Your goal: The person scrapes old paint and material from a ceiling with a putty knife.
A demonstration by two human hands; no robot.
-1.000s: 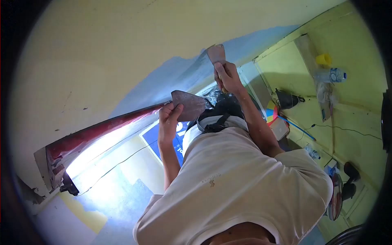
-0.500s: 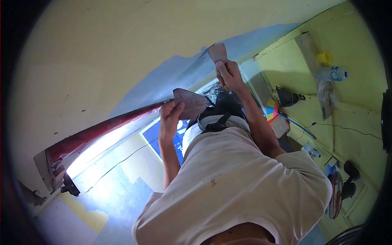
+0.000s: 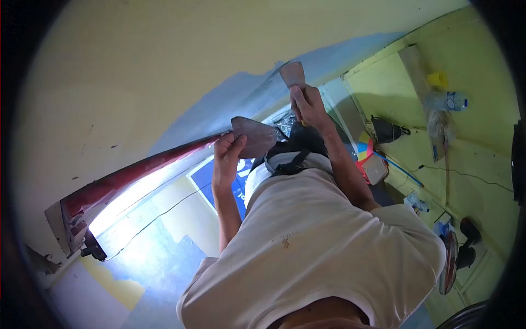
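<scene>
My right hand is closed around the handle of a putty knife. Its flat, dusty blade points up, with the edge right at the blue patch of the cream wall. Lower and to the left, my left hand grips a second, wider flat scraper blade between thumb and fingers. That blade is trapezoid, greyish and smeared. Its left corner overlaps the end of a red strip along the wall's lower edge.
A bright light shines below the red strip, beside a black fixture with a cable. At the right, a water bottle, a yellow cup and a black bag are by the yellow-green wall. A fan stands lower right.
Both hands keep their grips. The right putty knife has shifted very slightly down, and the left blade slightly up; otherwise little differs.
</scene>
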